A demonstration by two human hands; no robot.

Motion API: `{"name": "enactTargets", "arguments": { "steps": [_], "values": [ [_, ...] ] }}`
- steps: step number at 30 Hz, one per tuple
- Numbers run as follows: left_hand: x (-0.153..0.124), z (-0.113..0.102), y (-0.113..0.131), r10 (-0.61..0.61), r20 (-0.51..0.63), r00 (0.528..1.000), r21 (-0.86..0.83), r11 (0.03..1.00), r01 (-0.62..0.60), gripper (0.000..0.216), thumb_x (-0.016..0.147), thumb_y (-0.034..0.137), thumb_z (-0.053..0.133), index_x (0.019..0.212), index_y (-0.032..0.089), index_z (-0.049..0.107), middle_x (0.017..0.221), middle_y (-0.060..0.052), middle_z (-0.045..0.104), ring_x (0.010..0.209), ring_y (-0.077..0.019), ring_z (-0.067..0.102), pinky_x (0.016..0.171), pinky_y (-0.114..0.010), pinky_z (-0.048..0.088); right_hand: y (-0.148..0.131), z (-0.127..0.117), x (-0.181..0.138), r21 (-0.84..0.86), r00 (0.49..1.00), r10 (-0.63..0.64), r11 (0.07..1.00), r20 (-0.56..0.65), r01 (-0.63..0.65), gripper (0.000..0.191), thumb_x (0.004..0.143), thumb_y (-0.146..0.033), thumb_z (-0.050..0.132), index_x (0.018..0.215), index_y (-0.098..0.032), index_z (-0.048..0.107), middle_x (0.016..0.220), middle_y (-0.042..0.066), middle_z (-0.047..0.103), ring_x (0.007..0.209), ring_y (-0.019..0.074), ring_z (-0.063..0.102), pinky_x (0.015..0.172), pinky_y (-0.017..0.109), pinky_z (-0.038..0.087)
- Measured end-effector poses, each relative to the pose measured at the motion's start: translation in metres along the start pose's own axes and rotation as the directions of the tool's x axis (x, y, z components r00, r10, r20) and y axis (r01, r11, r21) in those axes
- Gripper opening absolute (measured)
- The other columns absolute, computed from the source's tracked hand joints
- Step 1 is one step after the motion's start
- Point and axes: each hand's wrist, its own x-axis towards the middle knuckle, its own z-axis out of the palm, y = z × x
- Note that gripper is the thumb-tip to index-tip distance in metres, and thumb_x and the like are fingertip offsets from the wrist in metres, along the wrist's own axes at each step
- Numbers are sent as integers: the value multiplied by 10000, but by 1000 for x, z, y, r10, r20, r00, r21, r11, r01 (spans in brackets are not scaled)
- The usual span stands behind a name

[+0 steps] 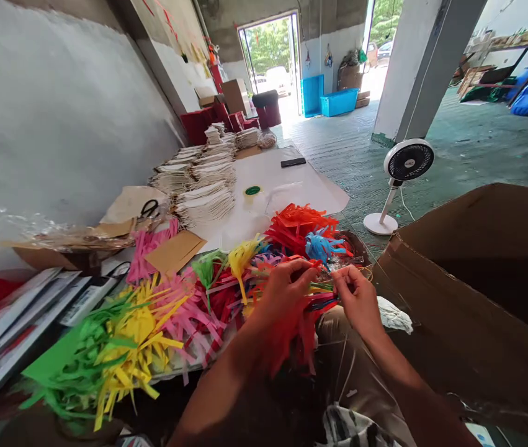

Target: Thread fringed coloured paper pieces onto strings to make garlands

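The left hand (291, 282), just right of the frame's centre, has thumb and fingers closed on the tip of a red paper tassel (291, 341), whose strands appear to hang below the wrist. The right hand (354, 298) is just beside it, thumb and fingertips drawn in; whether they pinch a thread is too small to tell. Multicoloured strips (324, 300) lie between the two. The step in hand looks like twisting or tying the tassel's head; the next move probably calls for a firm left pinch while the right fingers work the top, without tearing thin paper. A blue tassel (322, 246) lies just above the hands, with yellow fringe (138, 329) and green fringe (82, 354) at lower left.
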Motion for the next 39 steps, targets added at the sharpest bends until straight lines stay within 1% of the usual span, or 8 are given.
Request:
{"name": "enactTargets", "arguments": {
  "steps": [3, 7, 13, 19, 23, 27, 33, 39],
  "values": [
    [10, 4, -23, -59, 41, 997, -161, 985, 65, 372, 929, 508, 712, 960, 150, 807, 906, -56, 737, 852, -173, 617, 786, -279, 462, -15, -3, 9, 99, 1000, -28, 995, 1, 28, 372, 974, -551, 636, 807, -220, 644, 637, -26, 584, 565, 140, 469, 551, 283, 365],
    [6, -1, -33, -101, 50, 994, -276, 955, 111, 420, 920, 554, 719, 977, 147, 806, 822, -22, 673, 755, -131, 541, 722, -256, 415, -26, 7, 11, 193, 999, -32, 981, -9, 33, 333, 958, -529, 681, 845, -216, 698, 667, -17, 622, 572, 131, 479, 560, 278, 382],
    [7, -10, -36, -63, 133, 989, -305, 947, 102, 488, 954, 578, 670, 768, 128, 702, 720, 6, 576, 677, -99, 469, 663, -255, 364, -24, 18, 17, 280, 993, 4, 959, 117, -37, 298, 936, -509, 725, 967, -213, 753, 695, -9, 672, 594, 134, 550, 567, 274, 421],
    [7, -10, -36, -65, 180, 982, -317, 941, 120, 495, 941, 608, 669, 872, 122, 732, 717, 4, 588, 669, -103, 489, 652, -254, 375, -25, 16, 21, 266, 976, -26, 963, 215, -33, 287, 932, -482, 736, 1001, -206, 772, 691, -5, 697, 617, 142, 605, 607, 278, 465],
    [3, -7, -33, -35, 46, 998, -283, 958, 47, 502, 860, 478, 811, 1250, 188, 687, 834, -1, 697, 744, -133, 615, 715, -255, 472, -26, 18, 20, 270, 981, -14, 962, 195, -40, 296, 937, -497, 722, 940, -202, 740, 683, -7, 687, 597, 139, 594, 578, 275, 452],
    [-1, -4, -34, 60, -147, 987, -79, 994, -72, 236, 847, 367, 828, 1001, 212, 737, 937, -22, 759, 855, -164, 684, 802, -282, 526, -27, 18, 19, 234, 988, -11, 972, 153, -26, 300, 952, -497, 706, 937, -199, 731, 673, -11, 676, 579, 124, 564, 566, 265, 429],
    [1, -5, -39, -18, -78, 997, -278, 961, -5, 217, 858, 395, 820, 918, 194, 768, 854, -21, 782, 766, -164, 710, 727, -281, 548, -26, 17, 20, 277, 976, 13, 958, 216, -74, 316, 941, -490, 727, 1066, -202, 757, 688, -15, 683, 622, 136, 599, 620, 276, 458],
    [2, -5, -40, -30, -55, 998, -288, 957, 13, 197, 867, 381, 810, 907, 190, 778, 866, -32, 784, 775, -160, 705, 731, -277, 545, -25, 19, 19, 298, 974, 23, 950, 226, -91, 310, 925, -501, 742, 1025, -207, 742, 690, -11, 689, 642, 150, 627, 636, 285, 485]
  ]
}}
